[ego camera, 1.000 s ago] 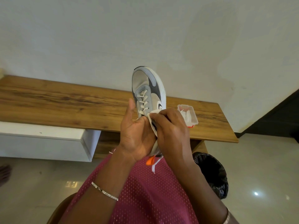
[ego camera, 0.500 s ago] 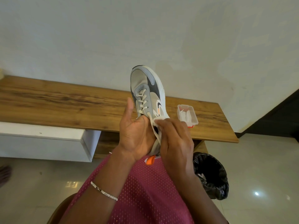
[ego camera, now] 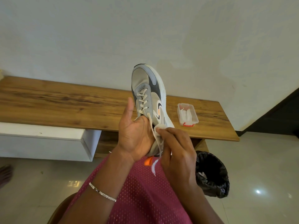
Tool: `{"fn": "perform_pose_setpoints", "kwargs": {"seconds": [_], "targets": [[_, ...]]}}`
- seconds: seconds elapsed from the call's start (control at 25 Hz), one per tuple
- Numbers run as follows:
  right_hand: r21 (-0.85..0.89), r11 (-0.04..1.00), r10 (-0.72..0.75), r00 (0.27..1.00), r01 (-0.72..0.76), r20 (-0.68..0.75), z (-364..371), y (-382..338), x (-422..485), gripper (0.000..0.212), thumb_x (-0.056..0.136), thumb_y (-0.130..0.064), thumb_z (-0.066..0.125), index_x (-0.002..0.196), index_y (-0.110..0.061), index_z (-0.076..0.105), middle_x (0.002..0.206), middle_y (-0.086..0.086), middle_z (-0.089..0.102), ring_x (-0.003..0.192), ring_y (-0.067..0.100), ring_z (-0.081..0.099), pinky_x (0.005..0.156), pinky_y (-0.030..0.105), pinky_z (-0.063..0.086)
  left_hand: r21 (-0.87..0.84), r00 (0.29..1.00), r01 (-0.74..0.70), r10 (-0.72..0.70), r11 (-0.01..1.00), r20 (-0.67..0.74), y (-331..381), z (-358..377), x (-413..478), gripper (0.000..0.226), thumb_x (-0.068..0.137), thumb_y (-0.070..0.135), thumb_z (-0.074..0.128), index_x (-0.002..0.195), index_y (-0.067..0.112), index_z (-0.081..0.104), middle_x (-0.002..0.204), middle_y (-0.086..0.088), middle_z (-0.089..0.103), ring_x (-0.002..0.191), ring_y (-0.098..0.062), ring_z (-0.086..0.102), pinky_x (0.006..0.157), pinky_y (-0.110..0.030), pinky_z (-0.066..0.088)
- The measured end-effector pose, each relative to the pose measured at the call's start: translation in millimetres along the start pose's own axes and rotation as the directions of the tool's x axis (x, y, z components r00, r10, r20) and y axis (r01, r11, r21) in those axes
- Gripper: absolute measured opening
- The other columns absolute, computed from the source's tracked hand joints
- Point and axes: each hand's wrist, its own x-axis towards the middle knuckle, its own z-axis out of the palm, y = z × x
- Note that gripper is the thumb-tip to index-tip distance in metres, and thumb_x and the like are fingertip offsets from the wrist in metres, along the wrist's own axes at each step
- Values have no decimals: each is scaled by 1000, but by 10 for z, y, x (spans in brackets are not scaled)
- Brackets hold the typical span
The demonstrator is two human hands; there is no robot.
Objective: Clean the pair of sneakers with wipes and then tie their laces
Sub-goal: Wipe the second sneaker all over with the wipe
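No words or nos. can be read anywhere. Only mark: a dark swoosh-type logo (ego camera: 159, 105) on the side of the grey/white sneaker (ego camera: 145, 81). Just below it sits a small orange patch (ego camera: 159, 112) w/ print too small to read.

The light was soft, even and bright, and the focus sharp. Below the wooden surface (ego camera: 64, 102), the glossy floor (ego camera: 258, 167) carried a small white glare spot and a fainter pale reflection. Above the surface, the sneaker (ego camera: 145, 88) cast a faint shadow on the wall (ego camera: 145, 29). Wide-angle distortion bowed the surface's ends.
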Motion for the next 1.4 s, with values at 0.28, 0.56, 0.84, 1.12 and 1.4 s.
{"fn": "perform_pose_setpoints", "kwargs": {"seconds": [0.28, 0.56, 0.84, 1.12, 1.4], "targets": [[21, 999, -38, 999, 38, 16, 77, 12, 454, 34, 99, -25, 48, 107, -5, 74, 104, 9, 70, 95, 23, 62, 82, 21, 44, -127, 999, -32, 30, 991, -21, -42, 50, -49, 83, 86, 44, 59, 156, 12, 28, 134, -15, 36, 123, -27, 39, 113, -39, 27], [84, 993, 84, 996, -85, 5, 36, 22, -121, 26, 93, -3, 64, 117, -9, 70, 103, 4, 65, 94, 15, 61, 71, 30, 55, -102, 994, -113, 114, 988, -5, 105, -112, -2, 92, 70, 14, 58, 155, 6, 25, 149, -17, 30, 136, -36, 33, 121, -50, 20], [86, 995, 48, 997, -43, -55, 45, -4, 198, 37, 102, -24, 43, 113, -7, 73, 102, 8, 67, 95, 20, 63, 73, 31, 55, -20, 998, -21, 20, 1000, -58, 120, -50, -50, 59, 64, -7, 54, 122, 0, 64, 114, -21, 67, 104, -33, 67, 91, -44, 57], [-79, 991, 111, 994, -110, 6, 186, 129, 465, 27, 93, -10, 54, 112, -11, 73, 99, 6, 70, 91, 27, 58, 75, 46, 48, 100, 955, 93, -60, 991, -291, 74, -33, -58, 62, 72, -3, 65, 133, -3, 56, 126, -26, 61, 115, -37, 62, 106, -52, 46], [-101, 994, 43, 997, -50, -71, 47, 160, -30, 24, 88, -9, 70, 112, -14, 74, 103, 0, 73, 94, 22, 59, 73, 43, 48, 178, 930, 58, 12, 982, -367, 80, -71, -53, 66, 72, -10, 62, 137, 3, 55, 128, -26, 64, 116, -36, 65, 99, -49, 53]]}}
